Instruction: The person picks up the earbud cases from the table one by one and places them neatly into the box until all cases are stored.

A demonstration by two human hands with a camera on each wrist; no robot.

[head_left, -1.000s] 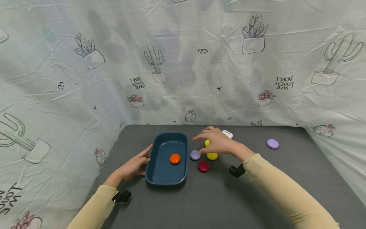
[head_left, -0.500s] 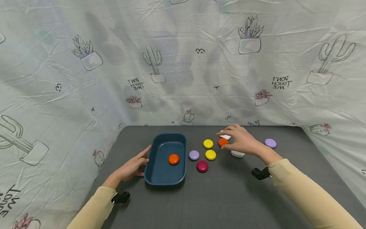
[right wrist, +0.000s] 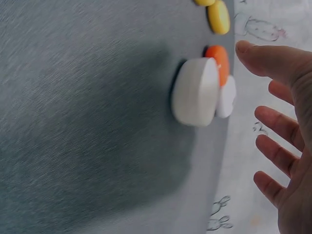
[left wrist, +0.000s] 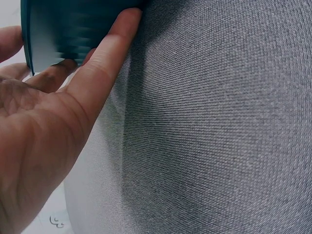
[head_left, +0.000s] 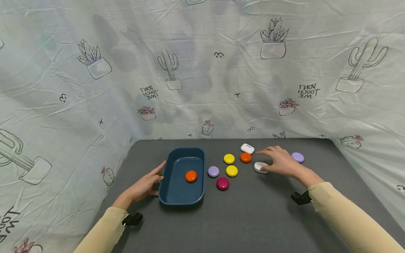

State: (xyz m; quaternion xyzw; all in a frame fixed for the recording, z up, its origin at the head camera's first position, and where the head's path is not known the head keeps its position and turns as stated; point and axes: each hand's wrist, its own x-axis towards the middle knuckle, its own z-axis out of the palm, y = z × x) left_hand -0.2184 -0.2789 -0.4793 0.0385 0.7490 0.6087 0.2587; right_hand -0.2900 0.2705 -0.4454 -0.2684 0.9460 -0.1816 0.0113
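My left hand (head_left: 143, 188) rests against the left side of a dark blue rectangular tray (head_left: 163, 186). Its thumb and fingers touch the tray's outer wall (left wrist: 73, 24) in the left wrist view. Inside the tray lies one orange round disc (head_left: 191, 176). My right hand (head_left: 281, 161) hovers over the table's right half, thumb and fingers spread apart with nothing between them. Its thumb tip overlaps a thick white oval piece (head_left: 259, 167) in the head view; the right wrist view shows this white piece (right wrist: 195, 92) away from the fingers.
Between tray and right hand lie a lilac disc (head_left: 213, 172), a dark red disc (head_left: 223, 183), two yellow discs (head_left: 229, 159) and an orange disc (head_left: 245, 157). A white slotted piece (head_left: 247, 148) sits behind them. Another lilac disc (head_left: 297, 157) is beyond the right hand. Patterned cloth (head_left: 202, 70) hangs behind the grey table.
My right hand has moved rightward from above the lilac and yellow discs, past the orange disc, to the white oval piece. My left hand stays at the tray.
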